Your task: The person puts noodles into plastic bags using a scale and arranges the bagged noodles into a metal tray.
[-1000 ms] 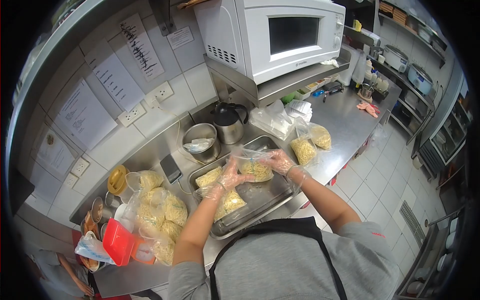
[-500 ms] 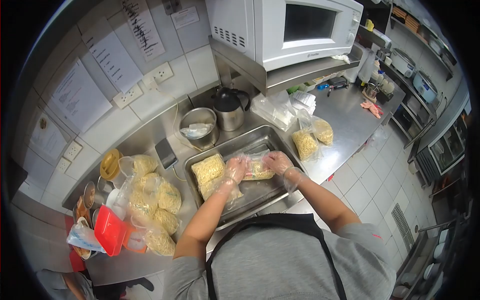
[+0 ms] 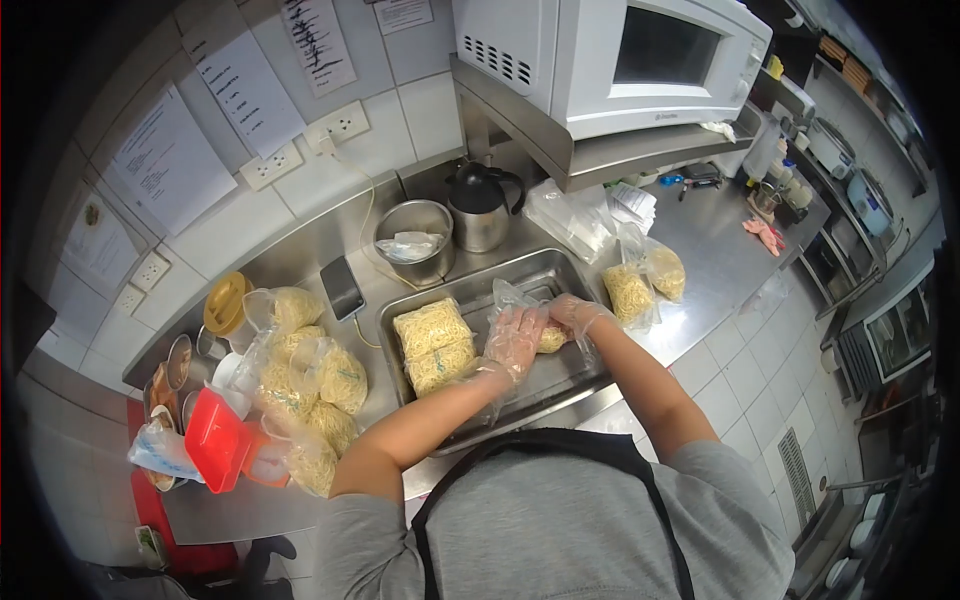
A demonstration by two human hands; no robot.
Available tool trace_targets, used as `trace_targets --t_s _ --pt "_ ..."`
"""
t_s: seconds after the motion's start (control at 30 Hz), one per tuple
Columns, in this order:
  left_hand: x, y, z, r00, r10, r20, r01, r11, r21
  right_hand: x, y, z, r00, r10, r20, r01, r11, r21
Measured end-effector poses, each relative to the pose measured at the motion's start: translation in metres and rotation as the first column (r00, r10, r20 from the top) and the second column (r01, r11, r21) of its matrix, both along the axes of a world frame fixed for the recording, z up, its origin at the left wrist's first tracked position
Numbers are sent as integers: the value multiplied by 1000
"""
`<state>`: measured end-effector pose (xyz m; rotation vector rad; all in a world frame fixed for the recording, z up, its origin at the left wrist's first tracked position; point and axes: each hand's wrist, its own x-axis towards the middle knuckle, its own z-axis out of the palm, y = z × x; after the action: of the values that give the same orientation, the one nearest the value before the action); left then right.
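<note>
A metal tray lies in front of me on the steel counter. Two flat bags of noodles rest side by side in its left part. My left hand, in a clear plastic glove, lies flat with fingers extended on another bag of noodles in the tray's middle. My right hand, also gloved, is at that bag's right side with its fingers bent round the edge. Both hands cover much of this bag, and its loose plastic top shows beyond my left fingers.
Several filled noodle bags are piled left of the tray, by a red container. Behind the tray are a steel pot, a black-topped jug and a phone. More noodle bags lie at right, below a microwave.
My hands have gone from holding the bag's plastic on both sides to lying on the bag. The left hand has opened out flat. The camera view has shifted.
</note>
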<state>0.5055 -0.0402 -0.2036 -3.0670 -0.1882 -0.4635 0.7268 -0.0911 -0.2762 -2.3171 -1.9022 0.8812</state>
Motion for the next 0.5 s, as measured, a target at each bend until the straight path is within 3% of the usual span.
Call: trace_targets --t_s 0.03,0.1,0.17,0.2,0.23,0.27,0.3,0.33,0.37,0.43,0.47,0.5 --pt "5 4 14 996 18 -92 -23 998 -57 -12 -3 36 958 219 186 -212 976 -54" --pt "15 13 24 965 34 -259 -73 987 -145 -10 -1 19 976 -170 -135 165 985 -48" --pt "33 27 32 920 38 -389 -122 974 -193 -12 -4 19 945 -252 -210 259 966 8" --pt "38 34 38 905 22 -424 -128 966 -224 -13 -7 20 981 -149 -127 162 982 101" --pt "38 40 54 890 5 -456 -136 958 -254 -19 -11 29 925 -259 -277 301 946 118" --pt "38 47 64 874 -11 -487 -147 947 -285 -27 -16 42 836 -346 -426 434 892 125" --pt "37 59 66 872 -13 -490 -224 879 -421 -38 -21 55 452 -535 -714 709 701 -76" --pt "35 73 65 870 -13 -492 -297 784 -545 -51 -24 67 -51 -568 -821 808 460 -369" --pt "30 82 61 869 -13 -495 -363 664 -654 -63 -27 72 -23 -495 -869 838 465 -287" --pt "13 83 44 962 -14 -272 -265 178 -948 -82 -29 81 36 -328 -944 782 598 -178" --pt "1 79 39 986 36 -163 -159 -90 -983 -97 -30 94 49 -240 -970 748 653 -123" --pt "-6 72 35 999 44 -7 -5 -60 -998 -115 -25 107 -91 -73 -993 726 678 -116"
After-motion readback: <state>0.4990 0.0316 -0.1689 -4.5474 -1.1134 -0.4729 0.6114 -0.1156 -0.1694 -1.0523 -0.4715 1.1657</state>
